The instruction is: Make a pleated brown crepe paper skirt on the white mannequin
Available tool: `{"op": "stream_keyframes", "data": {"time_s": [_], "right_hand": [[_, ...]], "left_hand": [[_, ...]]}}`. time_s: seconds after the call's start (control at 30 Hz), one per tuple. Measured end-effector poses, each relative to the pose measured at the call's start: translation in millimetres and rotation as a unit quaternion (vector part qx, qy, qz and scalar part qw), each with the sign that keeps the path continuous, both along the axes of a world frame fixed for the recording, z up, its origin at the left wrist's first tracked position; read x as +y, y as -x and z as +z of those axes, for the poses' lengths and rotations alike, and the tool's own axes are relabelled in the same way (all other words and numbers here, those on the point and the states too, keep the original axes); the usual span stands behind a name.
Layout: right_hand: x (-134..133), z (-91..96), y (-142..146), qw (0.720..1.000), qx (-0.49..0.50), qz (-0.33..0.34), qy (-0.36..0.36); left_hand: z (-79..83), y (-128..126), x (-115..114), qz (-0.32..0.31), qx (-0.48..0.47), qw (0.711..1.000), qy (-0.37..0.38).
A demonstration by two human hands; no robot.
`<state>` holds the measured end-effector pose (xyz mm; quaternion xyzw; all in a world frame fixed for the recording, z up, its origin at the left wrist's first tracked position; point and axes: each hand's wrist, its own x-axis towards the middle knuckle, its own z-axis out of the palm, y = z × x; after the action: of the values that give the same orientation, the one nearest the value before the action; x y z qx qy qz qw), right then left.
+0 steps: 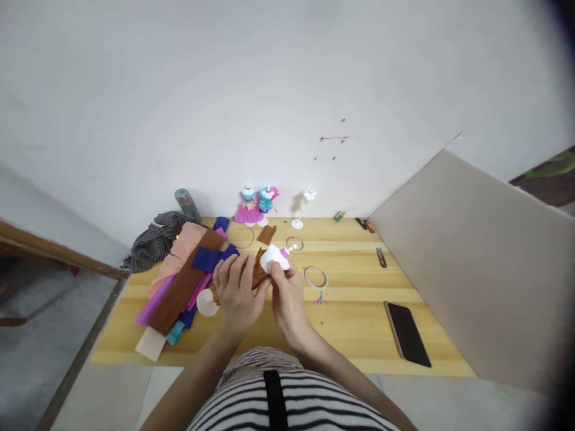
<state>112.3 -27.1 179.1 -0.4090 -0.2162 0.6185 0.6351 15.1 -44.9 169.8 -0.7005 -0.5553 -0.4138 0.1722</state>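
Observation:
Both hands meet over the middle of a wooden table (359,323). My left hand (236,293) is closed on a pleated brown paper strip (259,272). My right hand (287,296) pinches a small white doll body (273,258) with a pink tip, held against the brown paper. A white disc (207,303) lies just left of my left hand. Coloured paper sheets (184,275) in brown, blue, pink and purple are stacked to the left.
Two dressed paper dolls (256,206) and a white stand (297,222) are at the wall. Rings (316,276) lie right of the hands. Small snips (381,257) and a phone (406,333) lie on the right by a grey board (485,269). Striped cloth (155,239) lies far left.

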Motion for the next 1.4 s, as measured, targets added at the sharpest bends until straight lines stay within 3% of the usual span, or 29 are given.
{"op": "stream_keyframes", "data": {"time_s": [0.27,0.37,0.43,0.5,0.57,0.67,0.73,0.8,1.07,1.17,1.4], "right_hand": [[6,-2.2,5,0.995,-0.099,0.024,-0.01],[7,0.4,-1,0.984,-0.151,0.069,-0.07],[7,4.0,-8,0.967,-0.194,0.092,-0.136],[7,7.9,-16,0.951,-0.24,0.063,-0.182],[8,10.9,-22,0.94,-0.279,0.029,-0.193],[12,13.3,-21,0.932,-0.303,0.07,-0.187],[14,14.1,-16,0.927,-0.309,0.111,-0.184],[17,14.1,-10,0.924,-0.316,0.127,-0.176],[29,6.5,2,0.954,-0.225,0.174,-0.092],[26,8.4,3,0.961,-0.218,0.156,-0.072],[11,16.2,9,0.936,-0.288,0.138,-0.15]], "left_hand": [[6.6,-2,2,0.017,-0.066,0.995,0.078],[4.9,5,6,-0.005,-0.144,0.985,0.092],[5.2,14,10,-0.04,-0.238,0.964,0.115],[6.5,25,15,-0.093,-0.36,0.913,0.169],[7.8,36,20,-0.163,-0.494,0.822,0.233],[7.8,48,27,-0.253,-0.625,0.684,0.279],[6.4,54,29,-0.282,-0.657,0.634,0.295],[4.8,57,29,-0.298,-0.667,0.606,0.315],[-2.1,63,26,-0.338,-0.666,0.569,0.343],[-7.4,64,28,-0.346,-0.665,0.565,0.344],[-13.0,61,32,-0.343,-0.664,0.566,0.347]]}}
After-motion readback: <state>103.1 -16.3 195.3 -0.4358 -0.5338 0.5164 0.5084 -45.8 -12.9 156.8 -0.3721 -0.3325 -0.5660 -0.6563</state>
